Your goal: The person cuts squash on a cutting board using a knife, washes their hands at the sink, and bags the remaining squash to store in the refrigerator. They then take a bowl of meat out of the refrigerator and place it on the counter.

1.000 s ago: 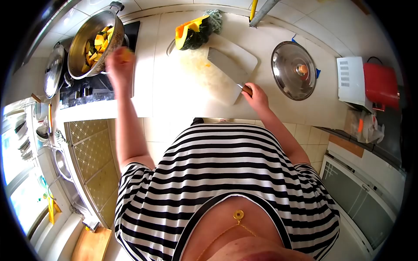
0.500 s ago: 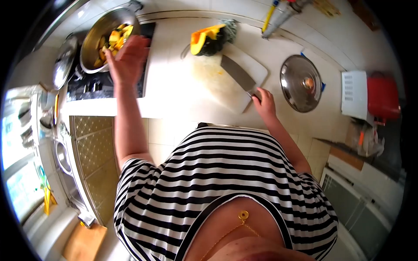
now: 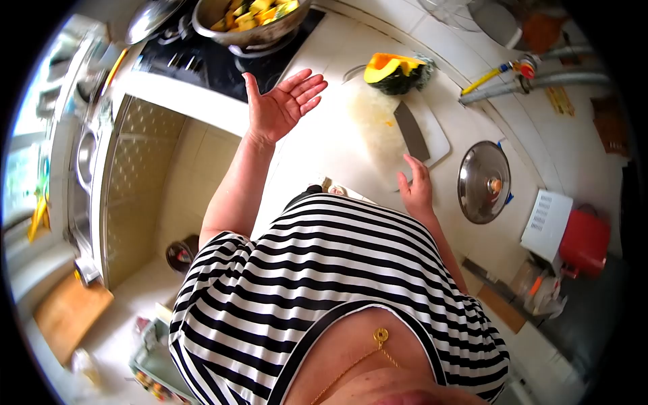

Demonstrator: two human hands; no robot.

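Observation:
My left hand (image 3: pixel 280 104) is raised over the front of the counter by the hob, palm up with fingers spread, holding nothing. Low on the cutting board, my right hand (image 3: pixel 418 189) is at the handle end of a broad kitchen knife (image 3: pixel 410 131). Its thumb and forefinger are apart, and the fingers hide the handle. The knife lies flat on the white cutting board (image 3: pixel 440 138). Beyond the blade sits a piece of dark-skinned pumpkin (image 3: pixel 393 71) with orange flesh. A metal pan (image 3: pixel 260 35) on the hob holds cut pumpkin chunks (image 3: pixel 260 15).
A steel lid (image 3: pixel 484 182) with a knob lies right of the board. Another lid (image 3: pixel 152 20) stands beyond the black hob (image 3: pixel 202 64). Farther right are a white box (image 3: pixel 545 219) and a red one (image 3: pixel 584 243). Pipes (image 3: pixel 533 84) run along the back wall.
My left hand has come away from above the pan toward me and turned palm up. The view has swung round, shifting the counter in frame. The knife still lies on the board.

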